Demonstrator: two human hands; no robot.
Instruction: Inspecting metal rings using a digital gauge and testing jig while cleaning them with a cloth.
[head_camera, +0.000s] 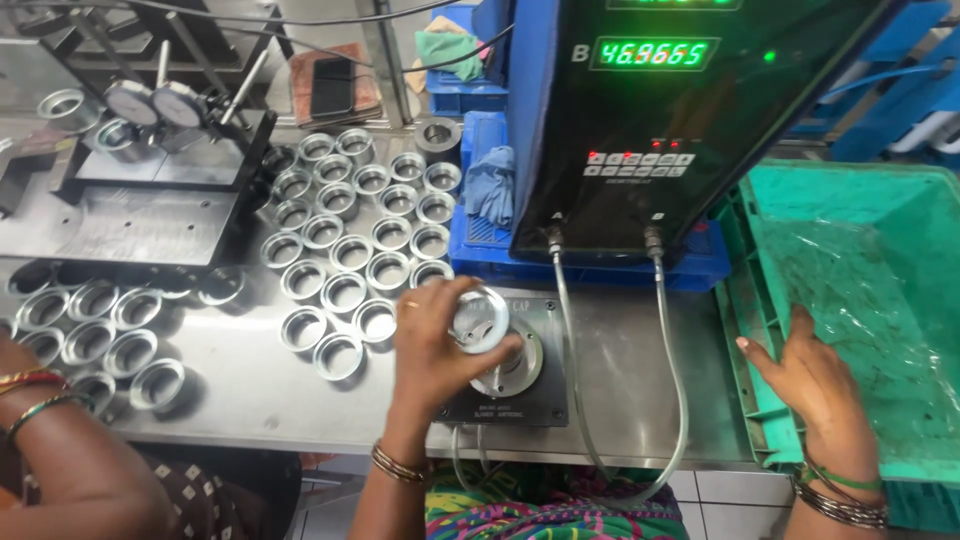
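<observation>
My left hand (432, 345) grips a shiny metal ring (481, 320) and holds it just above the round plug of a dark gauge block (520, 395) at the table's front edge. My right hand (812, 378) is open, fingers spread, resting on the near rim of a green plastic crate (760, 290) lined with clear plastic film. Two grey hoses (668, 340) run from the black measuring unit (660, 120) with green digits down past the gauge block.
Several metal rings (352, 215) stand in rows on the steel table (250, 400), more at the left (90, 330). A dial-gauge fixture (160, 110) sits at the back left. Another person's arm with bangles (45, 420) is at the lower left. A blue cloth (490, 185) lies on a blue tray.
</observation>
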